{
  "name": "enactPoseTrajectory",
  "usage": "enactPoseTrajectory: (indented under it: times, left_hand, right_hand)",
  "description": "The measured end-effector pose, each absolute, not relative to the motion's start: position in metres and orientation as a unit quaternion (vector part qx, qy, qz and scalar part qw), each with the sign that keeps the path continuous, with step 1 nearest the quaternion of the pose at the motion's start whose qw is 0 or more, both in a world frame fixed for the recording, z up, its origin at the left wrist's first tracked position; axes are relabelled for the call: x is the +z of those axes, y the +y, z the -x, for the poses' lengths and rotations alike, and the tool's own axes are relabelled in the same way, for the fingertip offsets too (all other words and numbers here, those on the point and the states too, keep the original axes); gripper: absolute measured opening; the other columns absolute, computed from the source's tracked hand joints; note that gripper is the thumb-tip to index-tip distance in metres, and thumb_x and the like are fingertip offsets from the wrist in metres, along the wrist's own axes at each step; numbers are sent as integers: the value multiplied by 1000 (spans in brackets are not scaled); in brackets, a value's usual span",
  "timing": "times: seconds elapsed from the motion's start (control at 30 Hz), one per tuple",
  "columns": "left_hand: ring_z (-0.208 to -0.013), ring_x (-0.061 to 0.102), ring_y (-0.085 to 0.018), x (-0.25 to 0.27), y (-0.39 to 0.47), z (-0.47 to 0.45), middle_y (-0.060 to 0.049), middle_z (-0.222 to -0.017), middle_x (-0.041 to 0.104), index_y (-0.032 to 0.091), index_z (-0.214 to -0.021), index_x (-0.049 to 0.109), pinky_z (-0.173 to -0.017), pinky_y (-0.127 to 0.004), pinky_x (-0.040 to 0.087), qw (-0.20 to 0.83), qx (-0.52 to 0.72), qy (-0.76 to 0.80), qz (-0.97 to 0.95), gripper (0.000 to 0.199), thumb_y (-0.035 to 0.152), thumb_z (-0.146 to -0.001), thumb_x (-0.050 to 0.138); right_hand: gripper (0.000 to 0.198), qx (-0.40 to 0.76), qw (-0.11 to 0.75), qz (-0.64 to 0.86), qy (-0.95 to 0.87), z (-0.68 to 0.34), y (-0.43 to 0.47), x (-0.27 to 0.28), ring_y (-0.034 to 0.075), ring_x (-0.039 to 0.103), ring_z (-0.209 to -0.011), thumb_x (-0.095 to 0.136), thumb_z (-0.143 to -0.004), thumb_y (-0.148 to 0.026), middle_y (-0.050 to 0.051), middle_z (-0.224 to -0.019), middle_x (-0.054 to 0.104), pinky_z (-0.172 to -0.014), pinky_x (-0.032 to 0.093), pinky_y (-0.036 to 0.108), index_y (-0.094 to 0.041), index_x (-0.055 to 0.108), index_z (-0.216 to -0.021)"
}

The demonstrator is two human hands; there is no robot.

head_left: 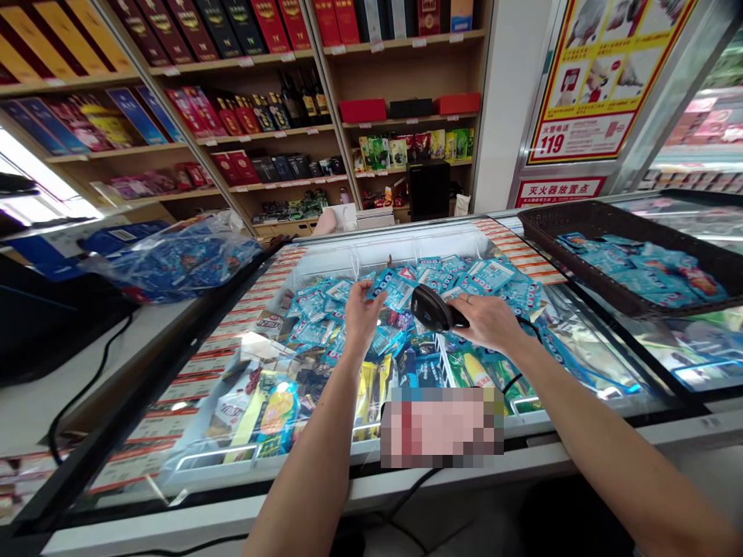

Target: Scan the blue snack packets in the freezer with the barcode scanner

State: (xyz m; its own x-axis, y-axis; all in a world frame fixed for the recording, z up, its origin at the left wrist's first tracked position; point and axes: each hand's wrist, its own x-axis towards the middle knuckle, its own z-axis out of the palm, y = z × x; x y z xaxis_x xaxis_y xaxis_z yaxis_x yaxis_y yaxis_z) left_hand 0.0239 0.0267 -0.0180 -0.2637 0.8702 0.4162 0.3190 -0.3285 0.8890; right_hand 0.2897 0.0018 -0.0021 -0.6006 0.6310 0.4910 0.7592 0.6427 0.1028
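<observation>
Over the glass top of a display freezer, my left hand [363, 313] pinches the edge of a blue snack packet [396, 289] with a white printed label. My right hand [486, 319] is wrapped round the handle of a black barcode scanner [433, 309], whose head faces left toward that packet. A ring shows on one right finger. Many similar blue packets [313, 300] lie spread over the glass around both hands. A dark cable [531, 326] shows beside my right wrist.
A brown basket [632, 305] of blue packets stands at the right. At the left lies a clear plastic bag [191, 255] of blue packets. Wrapped ice creams [371, 391] show through the freezer glass [191, 433]. Shelves [261, 58] of boxes and bottles stand behind.
</observation>
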Motion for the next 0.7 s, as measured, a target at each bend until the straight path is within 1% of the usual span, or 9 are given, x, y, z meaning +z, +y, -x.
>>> enactPoseTrajectory:
  times: [0.2, 0.27, 0.33, 0.4, 0.43, 0.47, 0.53, 0.6, 0.7]
  left_hand:
    - [-61, 55, -15, -8, 18, 3, -1, -77, 57, 23, -112, 50, -66, -33, 47, 16, 500, 652, -570, 39, 38, -77, 56]
    - [-70, 58, -21, -8, 15, 11, -4, -78, 58, 22, -117, 49, -71, -38, 46, -31, 458, 684, -567, 40, 34, -79, 53]
    - [-90, 58, -28, -9, 11, 15, -10, -94, 60, 20, -120, 48, -82, -44, 43, -89, 424, 701, -567, 43, 31, -79, 52]
    - [-111, 48, -33, -11, 8, 14, -15, -116, 54, 19, -123, 47, -94, -49, 36, -150, 395, 703, -573, 47, 30, -78, 53]
    - [-118, 43, -33, -12, 7, 11, -15, -124, 49, 19, -125, 47, -98, -50, 32, -169, 380, 696, -586, 48, 31, -79, 52]
    - [-121, 40, -33, -14, 6, 8, -14, -129, 46, 21, -126, 46, -101, -50, 29, -176, 362, 682, -610, 48, 32, -79, 52]
    - [-125, 37, -31, -19, 7, 2, -11, -133, 45, 25, -126, 47, -105, -49, 25, -158, 319, 638, -682, 46, 36, -81, 50]
    - [-124, 38, -28, -25, 11, -2, -7, -130, 49, 30, -122, 51, -107, -48, 22, -125, 278, 596, -743, 41, 39, -82, 49]
    - [-122, 42, -27, -34, 17, 1, -7, -122, 56, 30, -112, 59, -107, -48, 22, -103, 263, 592, -755, 32, 40, -84, 47]
  right_hand:
    - [33, -148, 210, 410, -875, -292, 2, -2, 19, 59, -81, 51, -84, -38, 6, -94, 65, -64, 36, 28, -19, 55, -112]
    - [33, -149, 210, 412, -874, -292, 2, -3, 19, 59, -81, 50, -84, -38, 6, -93, 65, -64, 35, 28, -20, 55, -111]
    - [32, -150, 212, 410, -874, -292, 2, -4, 19, 59, -81, 50, -84, -38, 5, -93, 65, -64, 35, 28, -21, 55, -111]
    - [33, -152, 215, 409, -874, -292, 3, -4, 19, 59, -81, 50, -85, -38, 4, -94, 65, -64, 35, 28, -21, 55, -112]
    - [33, -153, 216, 409, -874, -292, 3, -4, 19, 59, -81, 50, -84, -38, 4, -94, 65, -64, 35, 28, -21, 54, -112]
    - [34, -153, 216, 409, -873, -292, 3, -4, 19, 59, -81, 50, -84, -38, 4, -94, 65, -64, 35, 28, -21, 54, -113]
    - [34, -154, 217, 411, -872, -294, 3, -4, 18, 59, -80, 50, -84, -38, 4, -94, 65, -63, 34, 27, -22, 54, -114]
    - [34, -160, 219, 419, -867, -295, 4, -3, 18, 59, -79, 50, -84, -37, 4, -93, 65, -62, 34, 27, -22, 54, -113]
    - [32, -171, 224, 436, -855, -298, 5, -3, 18, 59, -78, 50, -84, -37, 5, -91, 65, -60, 33, 27, -22, 56, -111]
